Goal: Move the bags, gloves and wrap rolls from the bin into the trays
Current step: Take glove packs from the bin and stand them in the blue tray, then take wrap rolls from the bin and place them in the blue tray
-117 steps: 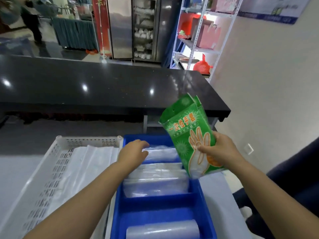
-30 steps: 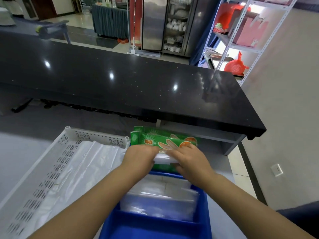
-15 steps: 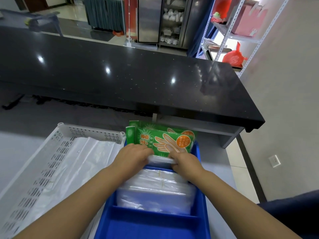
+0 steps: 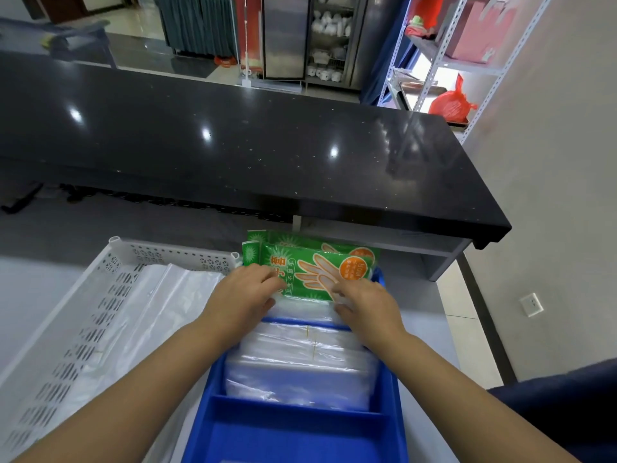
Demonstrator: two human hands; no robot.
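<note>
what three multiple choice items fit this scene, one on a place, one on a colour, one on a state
1. Where do the green glove packs stand?
A. on the black counter
B. at the far end of the blue tray
C. on the metal shelf

2. What colour is the perforated tray at the left?
A. white
B. red
C. black

3. How are the glove packs placed?
A. lying flat on the counter
B. lifted high in one hand
C. standing on edge, with both hands at their lower edge

Answers:
1 B, they stand just behind the clear bags inside the blue tray.
2 A, its rim and slotted walls are white.
3 C, the left hand and right hand touch their lower edge, and the printed faces are turned to the camera.
</note>
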